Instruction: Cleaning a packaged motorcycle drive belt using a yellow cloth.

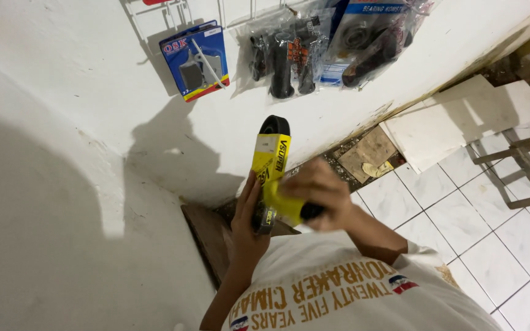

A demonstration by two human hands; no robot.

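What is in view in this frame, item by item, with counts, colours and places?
Drive belt in cardboard sleeve: one, black belt with yellow sleeve, held upright in both hands at centre.
Brake pad blister pack: one, blue card, hanging on the wall, upper left.
Bagged handlebar grips: one clear bag of black parts, hanging on the wall, top centre.
Bagged bearing kit: one, clear bag with blue card, hanging top right of centre.
Wall: white, left and top.
Loose tiles: a few, white, stacked at the wall's base, right.
Wooden frame: one, brown, far right.
Tiled floor: white, lower right.
T-shirt: white with gold lettering, bottom.
Left hand: grips the belt's lower end.
Right hand: holds the sleeve.
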